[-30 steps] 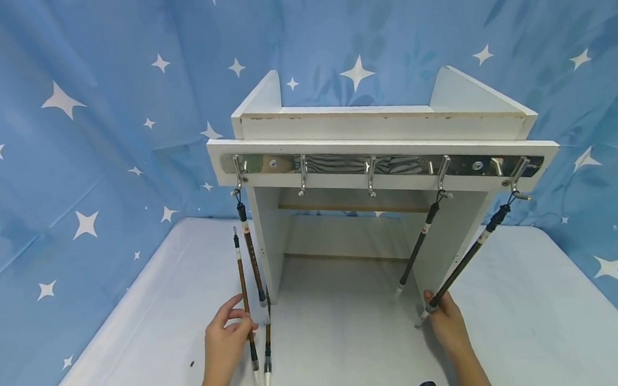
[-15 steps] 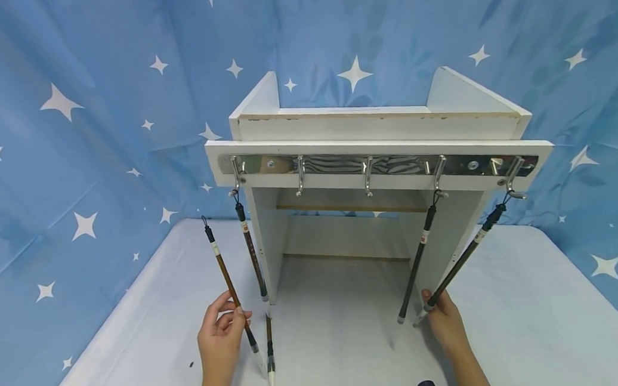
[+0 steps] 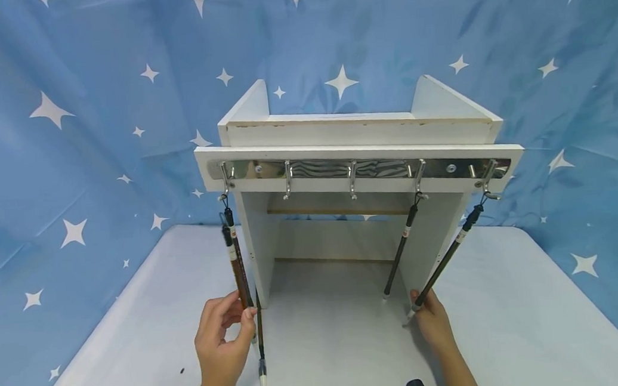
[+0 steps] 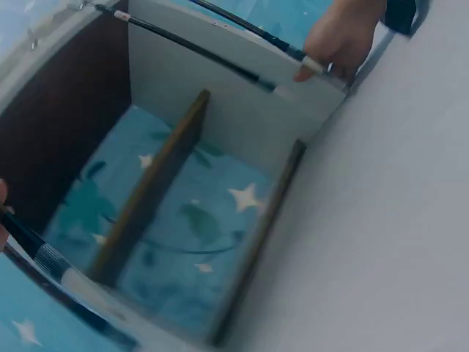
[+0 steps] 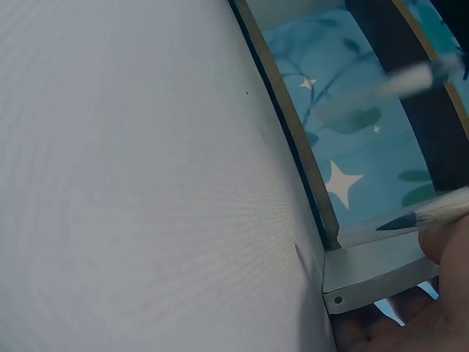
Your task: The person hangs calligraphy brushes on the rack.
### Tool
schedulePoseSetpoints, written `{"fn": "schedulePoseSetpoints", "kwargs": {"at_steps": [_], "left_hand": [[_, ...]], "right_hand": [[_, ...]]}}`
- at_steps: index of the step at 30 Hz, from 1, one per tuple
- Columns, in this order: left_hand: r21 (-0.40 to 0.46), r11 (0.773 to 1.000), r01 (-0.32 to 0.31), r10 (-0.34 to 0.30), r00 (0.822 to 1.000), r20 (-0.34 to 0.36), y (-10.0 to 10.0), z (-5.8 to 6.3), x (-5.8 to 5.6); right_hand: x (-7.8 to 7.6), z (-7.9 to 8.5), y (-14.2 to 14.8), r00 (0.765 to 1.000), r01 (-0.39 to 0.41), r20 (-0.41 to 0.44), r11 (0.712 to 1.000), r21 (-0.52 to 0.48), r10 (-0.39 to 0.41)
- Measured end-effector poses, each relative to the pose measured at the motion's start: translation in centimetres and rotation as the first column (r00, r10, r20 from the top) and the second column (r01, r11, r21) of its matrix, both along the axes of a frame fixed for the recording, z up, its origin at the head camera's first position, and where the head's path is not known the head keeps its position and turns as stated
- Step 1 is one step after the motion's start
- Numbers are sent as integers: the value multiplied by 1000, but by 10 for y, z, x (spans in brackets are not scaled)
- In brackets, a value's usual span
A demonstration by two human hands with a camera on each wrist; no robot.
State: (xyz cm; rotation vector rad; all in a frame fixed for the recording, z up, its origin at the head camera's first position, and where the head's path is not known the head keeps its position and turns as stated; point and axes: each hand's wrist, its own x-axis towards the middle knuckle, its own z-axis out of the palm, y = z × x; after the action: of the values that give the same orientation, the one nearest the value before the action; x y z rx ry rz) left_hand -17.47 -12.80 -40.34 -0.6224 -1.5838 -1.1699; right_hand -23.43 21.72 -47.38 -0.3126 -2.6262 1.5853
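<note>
My left hand pinches a brown-handled writing brush by its lower part, loop end up. It stands just in front of another brush that hangs from the leftmost hook of the white shelf. In the left wrist view, the held brush shows at the left edge with a little of the fingers. My right hand grips the lower corner of the shelf's right side panel, thumb and fingers on either side. A hanging brush passes in front of that hand.
A further brush hangs from the fourth hook. The two middle hooks carry nothing. Another brush appears to lie on the white table by the left panel. A starry blue cloth stands behind.
My left hand has brought its brush up and right towards the leftmost hook, from leaning left to nearly upright. The right hand stays at the panel. The head view has shifted slightly.
</note>
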Motion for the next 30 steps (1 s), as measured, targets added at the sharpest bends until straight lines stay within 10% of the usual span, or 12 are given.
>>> {"fn": "schedulePoseSetpoints", "kwargs": {"at_steps": [4, 9, 30], "left_hand": [[-140, 989, -41, 22, 991, -134, -10, 30, -9], [-267, 963, -18, -2, 997, -76, -31, 54, -12], [-380, 925, 17, 3, 999, 52, -35, 42, -16]], "right_hand": [[-2, -1, -2, 1000, 1, -26, 1000, 11, -1], [-2, -2, -1, 999, 10, -34, 999, 34, -8], [0, 0, -1, 999, -5, -34, 1000, 18, 5]]}}
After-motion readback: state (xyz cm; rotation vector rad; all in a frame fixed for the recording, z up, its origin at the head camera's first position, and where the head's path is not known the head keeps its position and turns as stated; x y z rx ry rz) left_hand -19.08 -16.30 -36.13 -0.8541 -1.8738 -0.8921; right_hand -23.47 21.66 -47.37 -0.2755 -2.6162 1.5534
